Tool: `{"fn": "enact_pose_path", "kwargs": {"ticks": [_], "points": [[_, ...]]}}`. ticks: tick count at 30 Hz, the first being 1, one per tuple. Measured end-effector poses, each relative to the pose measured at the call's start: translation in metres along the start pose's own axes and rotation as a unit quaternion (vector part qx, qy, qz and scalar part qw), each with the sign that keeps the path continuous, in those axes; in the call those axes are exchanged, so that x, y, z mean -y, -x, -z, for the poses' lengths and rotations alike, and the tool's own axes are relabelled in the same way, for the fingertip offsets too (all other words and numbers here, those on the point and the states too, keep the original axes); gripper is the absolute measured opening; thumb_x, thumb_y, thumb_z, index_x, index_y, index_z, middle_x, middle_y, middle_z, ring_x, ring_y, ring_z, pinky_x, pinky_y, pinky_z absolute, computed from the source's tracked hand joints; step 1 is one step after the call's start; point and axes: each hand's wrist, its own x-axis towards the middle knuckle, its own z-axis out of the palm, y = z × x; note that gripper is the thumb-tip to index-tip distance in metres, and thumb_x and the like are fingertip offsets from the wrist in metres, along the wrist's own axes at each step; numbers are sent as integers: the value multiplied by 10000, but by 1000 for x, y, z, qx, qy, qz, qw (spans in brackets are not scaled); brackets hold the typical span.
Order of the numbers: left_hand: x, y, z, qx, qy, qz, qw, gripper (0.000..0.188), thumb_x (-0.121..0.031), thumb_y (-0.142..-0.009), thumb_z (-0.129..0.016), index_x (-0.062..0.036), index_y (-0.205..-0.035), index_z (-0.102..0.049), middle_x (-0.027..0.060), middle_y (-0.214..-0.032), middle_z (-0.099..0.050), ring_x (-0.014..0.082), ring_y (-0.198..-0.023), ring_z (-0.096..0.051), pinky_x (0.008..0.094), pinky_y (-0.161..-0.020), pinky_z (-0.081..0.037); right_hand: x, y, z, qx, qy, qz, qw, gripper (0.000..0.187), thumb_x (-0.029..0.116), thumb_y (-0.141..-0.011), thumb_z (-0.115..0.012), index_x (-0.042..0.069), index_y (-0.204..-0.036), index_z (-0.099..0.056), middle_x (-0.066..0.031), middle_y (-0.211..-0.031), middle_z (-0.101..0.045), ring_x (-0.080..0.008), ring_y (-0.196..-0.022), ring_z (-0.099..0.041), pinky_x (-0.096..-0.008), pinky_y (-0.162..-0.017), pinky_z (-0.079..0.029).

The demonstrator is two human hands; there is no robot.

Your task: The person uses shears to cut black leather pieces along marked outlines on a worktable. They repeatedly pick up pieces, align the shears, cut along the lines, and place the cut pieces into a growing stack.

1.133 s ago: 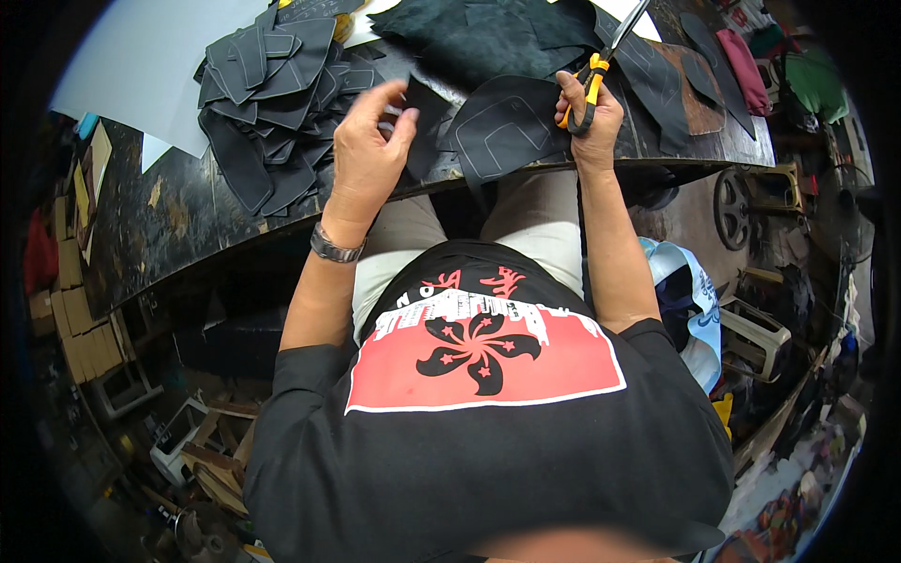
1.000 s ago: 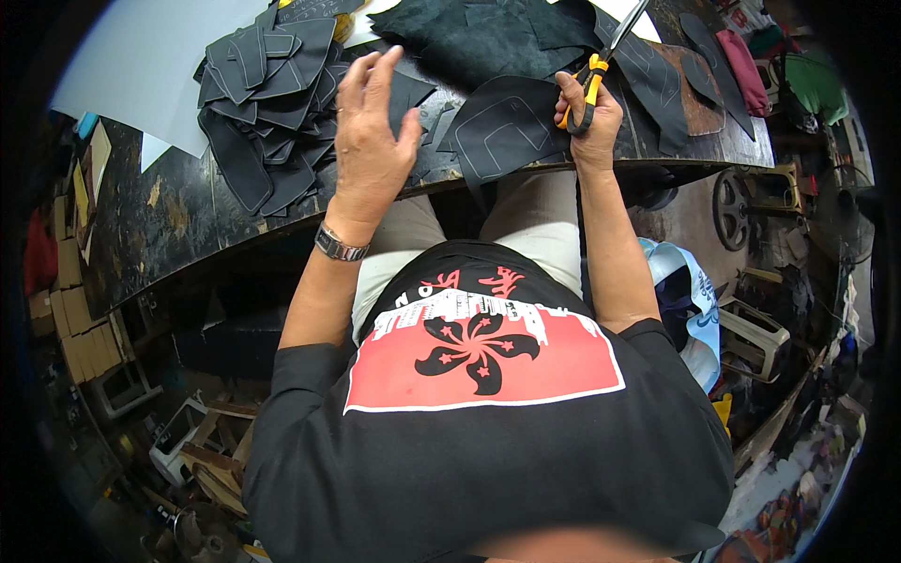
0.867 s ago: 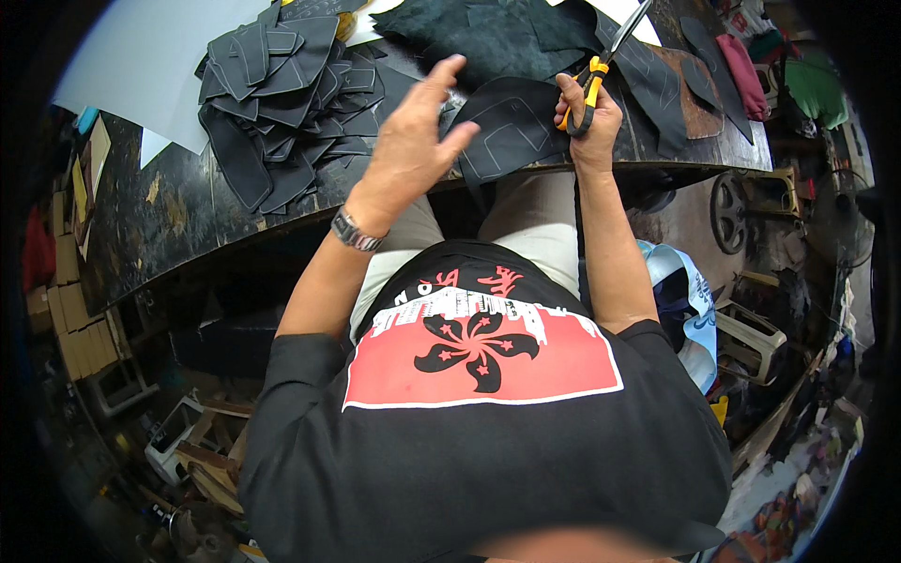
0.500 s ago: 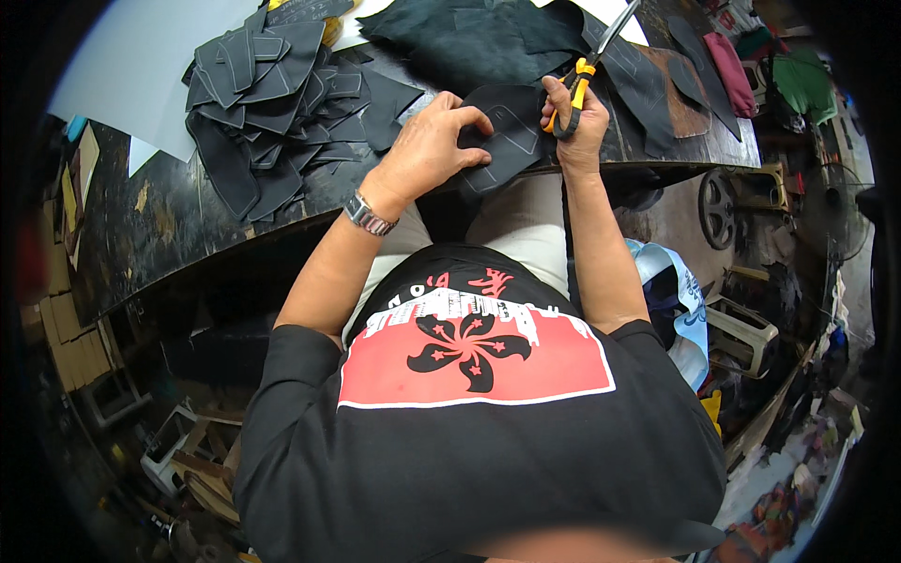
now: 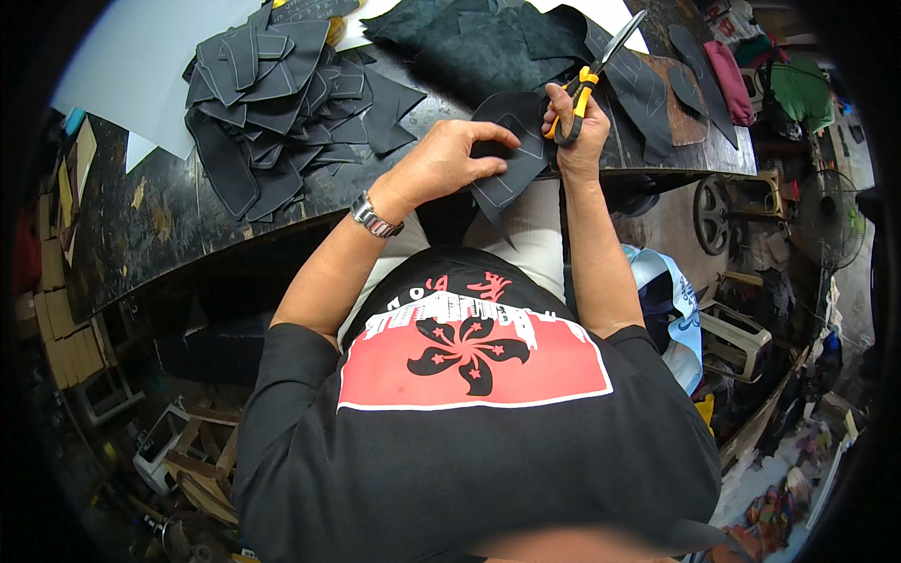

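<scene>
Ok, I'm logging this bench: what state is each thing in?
Scissors: held, blades apparently shut
Right hand: closed round the scissors' handles
Marked black piece: overhanging the worktable
Left hand: curled at that piece, grip unclear
Cut black pieces: piled untidily
Dark suede-like material: rumpled
Wristwatch: fastened

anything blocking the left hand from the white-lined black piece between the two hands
Nothing visible: the left hand is right over the left part of the black piece. The yellow-and-black scissors, in the right hand, are by its opposite side, not in between.
</scene>
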Motion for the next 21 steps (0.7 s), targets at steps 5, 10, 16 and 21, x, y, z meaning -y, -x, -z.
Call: {"fn": "enact_pose_path", "kwargs": {"ticks": [5, 10, 16, 21], "points": [[5, 2, -8, -31, 2, 39, 999, 286, -109, -796, -752, -37, -1069, -712, 66, -959, -728, 121, -863, -658, 261, -817, -512, -2, -1, 3, -1, 7, 1, 1000, 273, 245, -819, -806, 37, -799, -630, 0, -636, -575, -53, -504, -531, -185, -475, -444], [11, 4, -13, -84, 3, -26, 996, 237, -103, -769, -729, -70, -1003, -734, 110, -872, -728, 172, -774, -684, 287, -732, -522, -4, 0, 3, 5, -10, 22, 1000, 271, 243, -840, -783, 27, -891, -626, -15, -690, -594, -74, -549, -568, -199, -490, -467], [-9, 29, -7, -167, 14, -121, 978, 228, -76, -786, -733, -76, -1013, -732, 77, -956, -735, 191, -831, -675, 302, -826, -494, 14, 47, 22, 62, -3, 16, 998, 182, 150, -876, -740, 19, -871, -614, -3, -663, -586, -72, -534, -554, -205, -482, -434], [-26, 39, 14, -361, 129, -168, 908, 339, -29, -838, -727, -36, -1173, -675, 69, -1117, -698, 117, -976, -631, 252, -915, -477, 23, 92, 43, 178, 19, -109, 978, 236, 192, -860, -756, 5, -894, -617, -23, -695, -607, -83, -576, -578, -211, -543, -475]]}}
